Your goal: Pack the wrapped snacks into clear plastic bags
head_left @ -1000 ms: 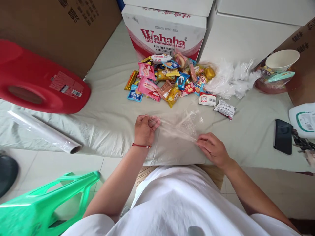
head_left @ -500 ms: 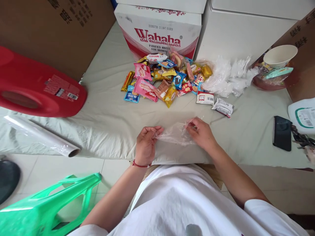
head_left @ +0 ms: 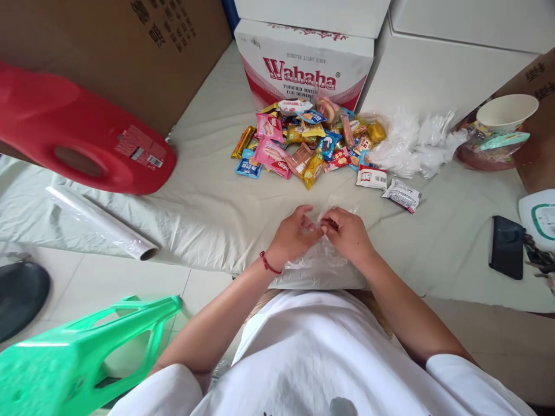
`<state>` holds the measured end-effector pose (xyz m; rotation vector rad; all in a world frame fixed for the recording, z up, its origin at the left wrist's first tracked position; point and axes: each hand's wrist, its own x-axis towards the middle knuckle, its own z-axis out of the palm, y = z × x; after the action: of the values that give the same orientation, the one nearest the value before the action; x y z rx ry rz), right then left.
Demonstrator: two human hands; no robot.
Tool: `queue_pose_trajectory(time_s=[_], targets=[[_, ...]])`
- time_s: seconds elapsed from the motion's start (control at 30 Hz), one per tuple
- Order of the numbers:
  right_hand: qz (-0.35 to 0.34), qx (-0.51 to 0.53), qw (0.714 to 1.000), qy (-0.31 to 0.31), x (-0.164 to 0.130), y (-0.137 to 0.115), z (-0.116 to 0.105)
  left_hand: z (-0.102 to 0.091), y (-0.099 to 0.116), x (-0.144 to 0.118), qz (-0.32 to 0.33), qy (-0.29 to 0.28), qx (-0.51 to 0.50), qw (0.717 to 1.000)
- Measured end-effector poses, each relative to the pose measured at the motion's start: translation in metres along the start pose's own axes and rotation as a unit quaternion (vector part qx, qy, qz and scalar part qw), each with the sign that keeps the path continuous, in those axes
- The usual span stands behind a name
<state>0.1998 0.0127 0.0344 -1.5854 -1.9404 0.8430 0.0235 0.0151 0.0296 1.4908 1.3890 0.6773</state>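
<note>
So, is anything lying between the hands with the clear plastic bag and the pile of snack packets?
Nothing visible: both hands pinch the clear plastic bag, and only bare cloth separates them from the snack packets.

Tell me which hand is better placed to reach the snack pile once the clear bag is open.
Probably right. Both the left hand and right hand pinch the clear plastic bag, but the right sits nearer the loose white packets at the edge of the snack pile.
</note>
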Motion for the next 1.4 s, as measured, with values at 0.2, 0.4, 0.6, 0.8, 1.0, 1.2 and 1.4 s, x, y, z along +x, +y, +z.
queue_pose_trajectory(time_s=[0.2, 0.4, 0.6, 0.8, 1.0, 1.2, 1.4], targets=[[0.092, 0.238, 0.967, -0.002, -0.006, 0.026, -0.005, 0.006, -0.019, 0.001, -0.061, 0.047, -0.168, 0.983], [0.165, 0.326, 0.928, 0.072, -0.008, 0.051, -0.009, -0.001, -0.032, 0.000, -0.036, 0.117, -0.229, 0.966], [0.186, 0.331, 0.917, 0.123, -0.005, 0.060, -0.023, -0.012, -0.041, 0.006, -0.052, 0.182, -0.179, 0.966], [0.191, 0.322, 0.913, 0.162, -0.006, 0.070, -0.039, -0.028, -0.054, 0.003, -0.060, 0.205, -0.159, 0.964], [0.233, 0.247, 0.929, 0.151, -0.025, 0.087, -0.044, -0.036, -0.062, -0.011, -0.067, 0.206, -0.080, 0.973], [0.116, -0.069, 0.988, 0.070, -0.040, 0.087, -0.060, -0.022, -0.063, -0.024, -0.039, 0.227, 0.146, 0.962], [-0.058, -0.102, 0.991, -0.059, -0.022, 0.065, -0.054, -0.007, -0.059, -0.027, 0.128, 0.218, 0.254, 0.934]])
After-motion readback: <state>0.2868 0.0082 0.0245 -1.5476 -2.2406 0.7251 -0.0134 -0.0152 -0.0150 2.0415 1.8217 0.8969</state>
